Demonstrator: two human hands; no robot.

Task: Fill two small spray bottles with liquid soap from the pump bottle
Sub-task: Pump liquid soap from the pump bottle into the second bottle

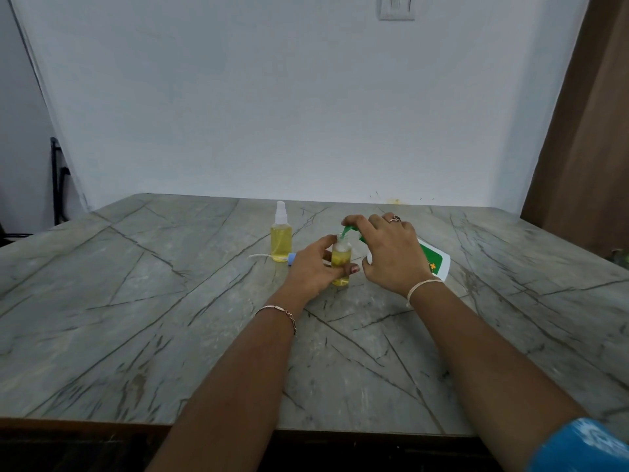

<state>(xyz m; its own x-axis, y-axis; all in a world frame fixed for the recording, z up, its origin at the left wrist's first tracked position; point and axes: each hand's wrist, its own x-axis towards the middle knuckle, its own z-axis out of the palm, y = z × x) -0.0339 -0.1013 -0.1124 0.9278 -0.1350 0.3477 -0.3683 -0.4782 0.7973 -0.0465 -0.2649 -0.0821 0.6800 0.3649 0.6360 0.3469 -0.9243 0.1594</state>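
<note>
Yellow-filled open spray bottle (341, 258) upright within closed left fingers (347, 269) — right fingers (354, 222) curled over green pump nozzle (348, 230).

wall (306, 97): pale, plain | switch plate (396, 6): top | table (136, 318): veined grey stone | door (589, 131): brown, right

Open small bottle (341, 258), part-filled yellow, upright in left hand (315, 267). White pump bottle (432, 260) tilted under right hand (388, 253), green spout (348, 230) at its mouth. Capped full spray bottle (281, 238) stands left of the hands.

Matt veined stone-look table (170, 318), clear glossy plastic spray bottles (281, 245), smooth white plastic pump bottle (439, 264), matt painted wall (272, 114)
</note>
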